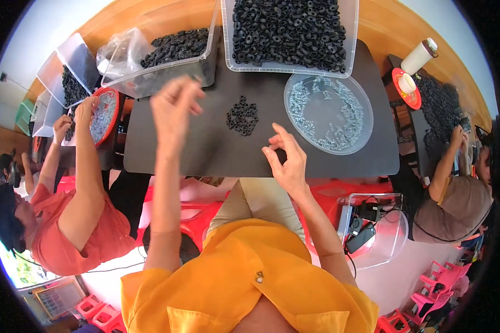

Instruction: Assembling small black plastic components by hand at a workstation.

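Observation:
My left hand (175, 105), a little blurred, is raised at the front wall of the left clear bin (166, 77) of black parts. Its fingers look parted. A small dark blur lies by the fingertips; I cannot tell whether it is a loose part. Over the table's front edge, my right hand (288, 161) has its index finger stretched and its thumb apart, with nothing visible between them. Between the hands, a small pile of black ring-like plastic parts (242, 116) lies on the dark table (216, 150). Right of it sits a round clear tray (328, 145) with many tiny shiny pieces.
A large clear bin (289, 71) full of black parts stands at the table's far edge. At left, a person (83, 222) works by a red tray (114, 119). Another person (455, 205) sits at right beside black parts (436, 105). A clear stool (391, 238) holds electronic devices.

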### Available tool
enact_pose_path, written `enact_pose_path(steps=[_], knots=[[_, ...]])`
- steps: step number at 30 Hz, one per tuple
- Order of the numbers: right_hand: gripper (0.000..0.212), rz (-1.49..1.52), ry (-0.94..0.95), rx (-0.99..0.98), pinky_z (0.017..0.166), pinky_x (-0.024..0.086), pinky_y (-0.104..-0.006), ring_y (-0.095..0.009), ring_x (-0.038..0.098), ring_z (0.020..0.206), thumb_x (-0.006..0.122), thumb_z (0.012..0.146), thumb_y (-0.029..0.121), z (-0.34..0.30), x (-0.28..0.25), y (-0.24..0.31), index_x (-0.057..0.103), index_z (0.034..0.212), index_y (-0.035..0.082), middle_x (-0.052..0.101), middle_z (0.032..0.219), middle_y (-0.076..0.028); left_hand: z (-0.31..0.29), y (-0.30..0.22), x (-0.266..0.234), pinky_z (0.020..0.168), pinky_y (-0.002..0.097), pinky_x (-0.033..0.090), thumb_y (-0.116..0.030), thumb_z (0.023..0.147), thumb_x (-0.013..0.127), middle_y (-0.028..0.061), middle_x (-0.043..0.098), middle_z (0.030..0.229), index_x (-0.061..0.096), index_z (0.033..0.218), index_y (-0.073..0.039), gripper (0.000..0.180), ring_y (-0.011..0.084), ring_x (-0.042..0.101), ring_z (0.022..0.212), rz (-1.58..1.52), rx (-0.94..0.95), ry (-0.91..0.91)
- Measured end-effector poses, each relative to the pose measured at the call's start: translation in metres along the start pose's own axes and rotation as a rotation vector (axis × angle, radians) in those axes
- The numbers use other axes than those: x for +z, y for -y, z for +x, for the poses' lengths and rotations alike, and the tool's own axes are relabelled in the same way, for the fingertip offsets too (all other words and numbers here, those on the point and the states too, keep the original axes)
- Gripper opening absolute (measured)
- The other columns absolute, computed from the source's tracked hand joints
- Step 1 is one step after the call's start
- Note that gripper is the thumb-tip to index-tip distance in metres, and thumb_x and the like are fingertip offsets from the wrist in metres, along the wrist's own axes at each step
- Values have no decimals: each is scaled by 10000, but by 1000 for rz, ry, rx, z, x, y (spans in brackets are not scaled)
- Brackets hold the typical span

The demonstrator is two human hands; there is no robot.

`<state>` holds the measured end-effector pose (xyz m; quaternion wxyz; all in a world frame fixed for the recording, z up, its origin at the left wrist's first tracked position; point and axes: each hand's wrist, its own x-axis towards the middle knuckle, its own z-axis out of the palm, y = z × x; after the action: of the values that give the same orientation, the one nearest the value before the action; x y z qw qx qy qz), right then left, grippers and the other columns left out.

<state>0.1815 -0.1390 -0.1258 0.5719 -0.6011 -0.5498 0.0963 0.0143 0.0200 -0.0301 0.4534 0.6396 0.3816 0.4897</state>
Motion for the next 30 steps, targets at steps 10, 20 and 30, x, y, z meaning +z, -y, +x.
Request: enact_pose_path(steps=[10,20,30], knots=[[193,-68,45,8,546,470,-327,-230,593,604,664,784,76,-1,1,5,624,958,4,585,739,-101,51,-11,-9,512,195,384,-133,763,712,7,571,678,599,1106,9,387,42,458,566,373,300,-247],[82,-162,45,-80,550,474,-348,-274,595,636,651,771,44,-1,3,2,635,847,19,593,759,-91,-25,69,44,513,219,420,-60,768,657,42,633,710,670,951,-15,189,52,480,538,183,-15,153],[84,-177,-57,-147,546,466,-341,-265,589,621,644,762,-6,9,-26,18,641,844,8,605,755,-114,56,47,92,674,396,470,52,703,604,159,569,829,641,915,2,221,332,577,753,415,471,208]])
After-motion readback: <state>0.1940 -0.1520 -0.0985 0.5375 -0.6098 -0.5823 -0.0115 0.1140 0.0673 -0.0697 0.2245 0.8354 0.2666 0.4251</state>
